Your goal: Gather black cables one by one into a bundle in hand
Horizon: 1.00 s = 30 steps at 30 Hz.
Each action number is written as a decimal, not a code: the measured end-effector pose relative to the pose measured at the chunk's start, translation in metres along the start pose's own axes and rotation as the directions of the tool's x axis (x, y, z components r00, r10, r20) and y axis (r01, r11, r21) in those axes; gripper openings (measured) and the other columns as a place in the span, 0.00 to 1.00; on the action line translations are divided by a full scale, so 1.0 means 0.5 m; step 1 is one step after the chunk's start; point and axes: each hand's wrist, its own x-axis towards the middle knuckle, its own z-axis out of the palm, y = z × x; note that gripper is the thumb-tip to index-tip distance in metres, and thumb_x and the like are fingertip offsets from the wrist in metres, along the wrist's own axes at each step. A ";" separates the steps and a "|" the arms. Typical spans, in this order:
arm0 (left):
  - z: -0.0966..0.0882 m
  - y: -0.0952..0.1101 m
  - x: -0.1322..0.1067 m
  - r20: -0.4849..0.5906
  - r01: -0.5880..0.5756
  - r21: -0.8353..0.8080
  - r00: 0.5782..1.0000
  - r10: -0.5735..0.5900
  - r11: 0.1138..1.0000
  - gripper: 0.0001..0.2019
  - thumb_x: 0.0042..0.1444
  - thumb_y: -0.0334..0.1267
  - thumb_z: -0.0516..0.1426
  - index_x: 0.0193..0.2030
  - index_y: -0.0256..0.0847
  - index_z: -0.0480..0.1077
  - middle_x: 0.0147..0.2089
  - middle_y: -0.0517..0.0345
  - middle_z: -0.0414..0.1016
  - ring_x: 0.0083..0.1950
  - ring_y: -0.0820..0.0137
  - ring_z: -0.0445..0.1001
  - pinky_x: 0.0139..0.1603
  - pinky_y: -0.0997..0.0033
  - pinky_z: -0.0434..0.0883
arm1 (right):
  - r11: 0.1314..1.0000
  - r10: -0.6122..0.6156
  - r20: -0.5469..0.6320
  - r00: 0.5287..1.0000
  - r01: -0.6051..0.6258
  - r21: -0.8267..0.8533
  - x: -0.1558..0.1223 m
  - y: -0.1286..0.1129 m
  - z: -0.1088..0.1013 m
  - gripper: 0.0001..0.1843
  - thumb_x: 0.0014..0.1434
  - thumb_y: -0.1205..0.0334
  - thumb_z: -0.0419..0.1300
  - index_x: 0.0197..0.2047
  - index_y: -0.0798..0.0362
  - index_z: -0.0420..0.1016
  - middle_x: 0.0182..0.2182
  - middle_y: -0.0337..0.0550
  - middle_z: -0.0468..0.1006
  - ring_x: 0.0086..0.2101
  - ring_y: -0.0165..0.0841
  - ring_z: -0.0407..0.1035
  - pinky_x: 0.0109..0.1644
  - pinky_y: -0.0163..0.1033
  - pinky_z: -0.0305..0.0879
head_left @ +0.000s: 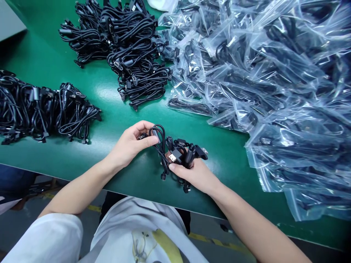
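Above the front part of the green table, my left hand (135, 140) pinches a looped black cable (159, 133) between thumb and fingers. My right hand (196, 171) is closed around several bundled black cables (179, 151), its thumb lying across the near side. A USB plug (172, 157) with a bright metal end faces up from that bunch, and another USB plug (204, 151) points out to the right. The cable in my left hand touches the right hand's bunch; where one ends and the other begins is partly hidden. My right fingers are mostly behind the cables.
On the green table (120, 117), a pile of black cables (131, 47) lies at the back and a second cable pile (38, 109) at the left. Clear plastic bags (260, 80) holding cables are heaped along the right. A grey box-like corner (11, 22) stands far left.
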 end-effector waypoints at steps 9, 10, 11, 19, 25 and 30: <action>0.006 0.000 -0.008 0.075 -0.097 0.043 0.993 0.093 0.994 0.20 0.50 0.41 0.70 0.48 0.44 0.72 0.47 0.56 0.78 0.50 0.67 0.77 0.53 0.69 0.72 | 0.962 -0.061 -0.050 0.997 0.072 0.262 0.009 0.011 0.008 0.13 0.50 0.53 0.73 0.32 0.54 0.80 0.31 0.42 0.82 0.35 0.35 0.75 0.48 0.44 0.70; 0.004 -0.001 -0.008 0.063 -0.116 0.037 0.991 0.114 0.993 0.17 0.52 0.40 0.70 0.47 0.44 0.73 0.47 0.56 0.78 0.50 0.68 0.77 0.53 0.70 0.72 | 0.949 -0.074 -0.054 0.996 0.087 0.304 0.009 0.011 0.008 0.13 0.50 0.54 0.73 0.32 0.54 0.79 0.31 0.42 0.82 0.34 0.35 0.75 0.47 0.43 0.71; 0.001 -0.003 -0.008 0.055 -0.128 0.034 0.991 0.126 0.991 0.15 0.52 0.39 0.69 0.46 0.43 0.74 0.47 0.57 0.79 0.50 0.69 0.77 0.54 0.70 0.72 | 0.937 -0.081 -0.053 0.995 0.094 0.336 0.009 0.010 0.007 0.13 0.50 0.54 0.73 0.32 0.54 0.79 0.31 0.42 0.82 0.34 0.35 0.76 0.47 0.43 0.71; -0.002 -0.002 -0.003 0.038 -0.086 0.034 0.996 0.084 0.996 0.15 0.50 0.38 0.71 0.44 0.41 0.77 0.47 0.55 0.81 0.50 0.66 0.78 0.56 0.66 0.74 | 0.905 -0.045 -0.006 0.999 0.043 0.424 0.007 0.010 -0.001 0.16 0.49 0.52 0.75 0.35 0.54 0.80 0.31 0.44 0.84 0.35 0.36 0.78 0.48 0.46 0.74; -0.002 0.002 -0.005 0.132 -0.021 0.047 0.991 0.014 0.999 0.14 0.48 0.39 0.71 0.42 0.41 0.79 0.45 0.54 0.82 0.48 0.64 0.80 0.55 0.63 0.75 | 0.837 -0.012 0.025 1.000 -0.004 0.548 0.015 0.013 -0.007 0.21 0.45 0.56 0.77 0.43 0.52 0.82 0.36 0.43 0.86 0.36 0.36 0.80 0.48 0.45 0.77; 0.003 -0.004 -0.003 0.112 -0.008 0.076 0.994 0.000 0.997 0.18 0.48 0.40 0.71 0.46 0.42 0.78 0.48 0.53 0.80 0.49 0.65 0.79 0.54 0.65 0.75 | 0.819 -0.030 -0.017 0.999 0.034 0.573 0.020 0.014 0.000 0.18 0.43 0.60 0.77 0.39 0.53 0.82 0.33 0.40 0.84 0.33 0.33 0.79 0.48 0.44 0.78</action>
